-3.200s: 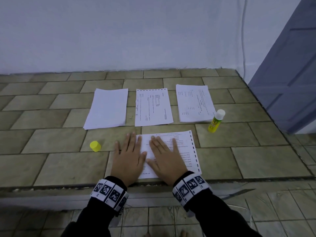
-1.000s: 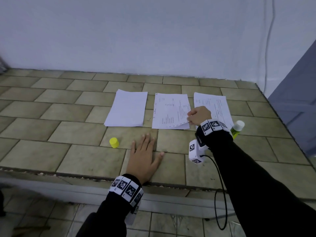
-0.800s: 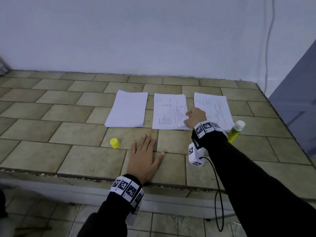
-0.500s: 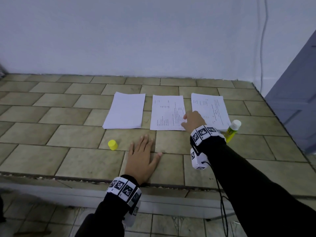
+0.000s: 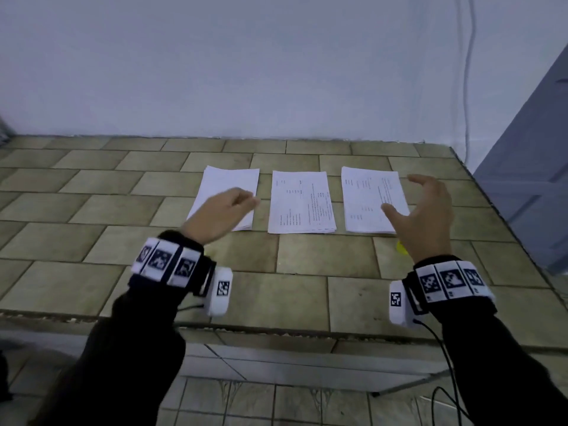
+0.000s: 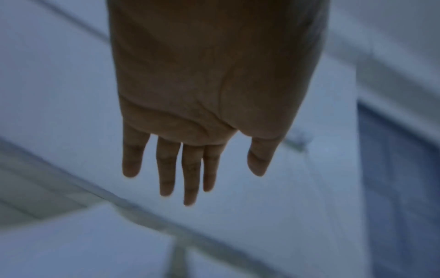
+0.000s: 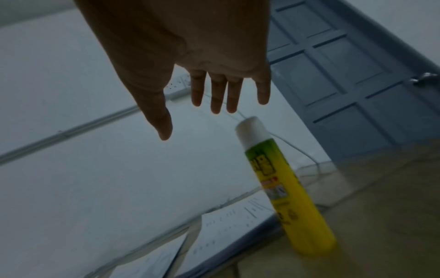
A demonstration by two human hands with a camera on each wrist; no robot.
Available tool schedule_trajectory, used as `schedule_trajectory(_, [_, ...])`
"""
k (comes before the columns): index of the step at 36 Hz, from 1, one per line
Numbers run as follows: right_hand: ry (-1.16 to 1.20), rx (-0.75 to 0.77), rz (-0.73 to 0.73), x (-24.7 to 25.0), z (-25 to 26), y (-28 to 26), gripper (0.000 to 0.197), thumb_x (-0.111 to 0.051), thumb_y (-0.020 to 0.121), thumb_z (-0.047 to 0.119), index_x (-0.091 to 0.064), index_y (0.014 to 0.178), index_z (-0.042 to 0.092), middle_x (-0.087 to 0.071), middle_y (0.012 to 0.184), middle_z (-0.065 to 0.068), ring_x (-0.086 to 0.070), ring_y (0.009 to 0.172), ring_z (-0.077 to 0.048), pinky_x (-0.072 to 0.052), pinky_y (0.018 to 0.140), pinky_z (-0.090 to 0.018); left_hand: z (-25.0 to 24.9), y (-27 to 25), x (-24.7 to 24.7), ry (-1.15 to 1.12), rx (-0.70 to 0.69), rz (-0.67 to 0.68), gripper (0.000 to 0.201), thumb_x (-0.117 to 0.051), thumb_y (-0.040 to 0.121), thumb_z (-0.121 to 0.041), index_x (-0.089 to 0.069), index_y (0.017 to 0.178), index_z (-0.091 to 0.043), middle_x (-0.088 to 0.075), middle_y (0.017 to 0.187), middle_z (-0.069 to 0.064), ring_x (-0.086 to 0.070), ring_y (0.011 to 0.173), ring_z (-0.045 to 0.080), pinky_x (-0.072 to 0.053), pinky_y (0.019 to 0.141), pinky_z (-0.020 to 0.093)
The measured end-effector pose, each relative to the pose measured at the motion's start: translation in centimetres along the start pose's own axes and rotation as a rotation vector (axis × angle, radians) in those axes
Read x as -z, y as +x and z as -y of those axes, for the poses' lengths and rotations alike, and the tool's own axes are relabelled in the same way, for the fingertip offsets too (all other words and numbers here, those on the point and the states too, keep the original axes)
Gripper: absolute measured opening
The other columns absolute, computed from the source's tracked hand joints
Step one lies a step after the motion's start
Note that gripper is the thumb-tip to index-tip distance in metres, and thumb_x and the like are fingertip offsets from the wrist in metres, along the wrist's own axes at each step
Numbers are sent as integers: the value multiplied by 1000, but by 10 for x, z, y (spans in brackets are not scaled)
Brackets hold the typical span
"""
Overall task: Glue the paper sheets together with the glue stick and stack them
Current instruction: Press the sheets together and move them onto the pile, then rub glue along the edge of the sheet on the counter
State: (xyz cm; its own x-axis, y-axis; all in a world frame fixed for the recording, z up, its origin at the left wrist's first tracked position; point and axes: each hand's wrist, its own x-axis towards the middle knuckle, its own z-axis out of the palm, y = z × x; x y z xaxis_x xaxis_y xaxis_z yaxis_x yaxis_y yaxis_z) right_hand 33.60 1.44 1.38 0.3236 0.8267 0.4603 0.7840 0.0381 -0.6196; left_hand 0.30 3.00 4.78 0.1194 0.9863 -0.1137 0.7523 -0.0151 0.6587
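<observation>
Showing both hands raised above a tiled ledge (image 5: pixel 307 299), palms down and holding nothing. Left hand (image 5: pixel 219 215) hovers over the blank paper stack (image 5: pixel 229 186), fingers loosely extended; right hand (image 5: pixel 425 216) hovers over the near right part of the right printed stack (image 5: pixel 367 199), fingers spread and relaxed — neither is seen touching paper. Three paper stacks lie side by side toward the ledge's far edge, the middle printed stack (image 5: pixel 301 207) between the other two, with narrow gaps. Glue stick (image 7: pixel 281 184) — yellow body, white uncapped tip — stands upright just beside the right stack's near right corner, below the right hand's fingers (image 7: pixel 216 92); in the head view only a yellow sliver shows.
</observation>
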Motion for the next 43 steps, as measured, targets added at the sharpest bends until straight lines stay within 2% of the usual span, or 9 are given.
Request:
schedule_trajectory(4, [55, -181, 51, 0, -16, -7, 76, -81, 73, 24, -41, 135, 6, -48, 137, -11, -44, 127, -28, -39, 104, -45, 32, 47, 5, 262, 194, -43, 64, -42, 100, -54, -41, 145, -9, -45, 150, 8, -44, 134, 26, -36, 107, 38])
schedule_trajectory(6, [108, -268, 95, 0, -20, -11, 79, -82, 74, 21, -38, 137, 4, -47, 137, -12, -45, 126, -29, -41, 100, -41, 48, 64, -2, 409, 286, -7, 71, -40, 99, -58, -40, 143, -3, -45, 147, 16, -46, 131, 33, -39, 105, 42])
schedule_trajectory(9, [186, -378, 125, 0, -22, -16, 73, -80, 76, 16, -38, 134, 2, -51, 131, -15, -52, 117, -29, -41, 84, -30, 66, 77, -17, 545, 369, 1, 73, -42, 97, -61, -46, 133, 1, -52, 136, 22, -52, 122, 37, -42, 96, 40])
schedule_trajectory(12, [183, -438, 165, -2, -25, -19, 65, -76, 81, 17, -38, 132, 1, -52, 127, -17, -53, 105, -28, -40, 81, -31, 81, 84, -29, 585, 412, 21, 75, -48, 93, -62, -41, 139, -3, -45, 141, 22, -46, 128, 39, -39, 102, 41])
schedule_trajectory(15, [162, -486, 206, -3, -29, -20, 51, -69, 88, 18, -40, 126, 0, -54, 123, -18, -46, 93, -23, -36, 76, -32, 90, 89, -34, 607, 409, 43, 74, -50, 92, -62, -40, 142, -9, -45, 142, 19, -46, 128, 38, -40, 103, 42])
schedule_trajectory(21, [136, -505, 243, -5, -33, -22, 37, -59, 93, 13, -44, 124, -1, -54, 120, -18, -44, 92, -24, -33, 75, -31, 96, 89, -33, 669, 354, 14, 69, -52, 90, -65, -49, 130, -10, -58, 126, 16, -56, 114, 35, -46, 93, 40])
schedule_trajectory(30, [88, -504, 262, -8, -34, -24, 36, -54, 96, 10, -43, 129, -2, -53, 125, -22, -51, 113, -37, -34, 81, -33, 103, 86, -32, 609, 338, -49, 60, -56, 90, -60, -51, 131, -16, -60, 123, 11, -56, 113, 32, -47, 93, 41])
schedule_trajectory(39, [91, -501, 261, -10, -37, -24, 35, -54, 96, 9, -43, 127, -1, -54, 122, -22, -51, 110, -37, -37, 81, -35, 104, 83, -25, 495, 302, -128, 54, -50, 97, -51, -48, 141, -20, -53, 141, 9, -52, 125, 31, -42, 102, 42])
schedule_trajectory(43, [80, -492, 256, -11, -37, -25, 33, -53, 96, 10, -44, 125, -2, -55, 120, -23, -52, 108, -37, -35, 78, -34, 97, 81, -12, 423, 257, -235, 53, -43, 97, -56, -51, 136, -21, -58, 133, 10, -57, 115, 33, -46, 95, 44])
